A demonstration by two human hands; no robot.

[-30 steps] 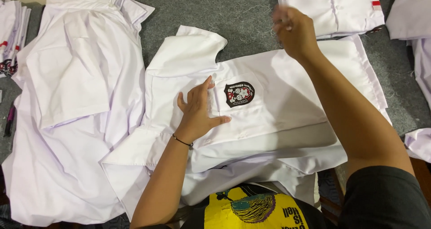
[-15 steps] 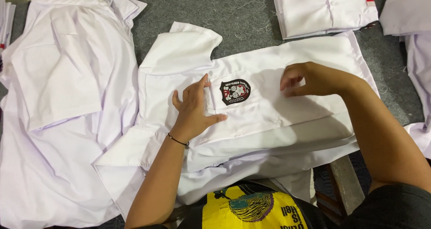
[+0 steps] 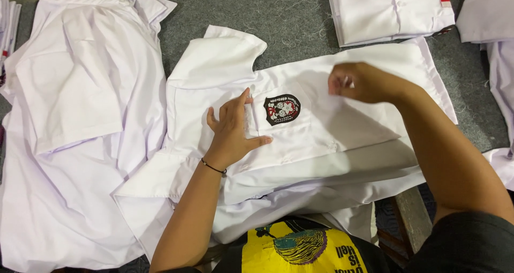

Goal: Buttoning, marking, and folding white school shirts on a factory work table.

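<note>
Now | left hand (image 3: 233, 131) flat, released, on white shirt (image 3: 342, 128) beside badge (image 3: 282, 109) | right hand (image 3: 356, 83) loosely clenched above shirt

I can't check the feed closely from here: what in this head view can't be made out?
- Right hand: motion-blurred; whether it pinches anything is unclear.
- Dark embroidered badge on the white short-sleeved shirt: too small to read its design.
- Shirt fabric beneath the left hand: covered by the palm.
- Folded white shirt stack: cut off by the top edge.
- White shirt pile: runs past the left edge.
</note>
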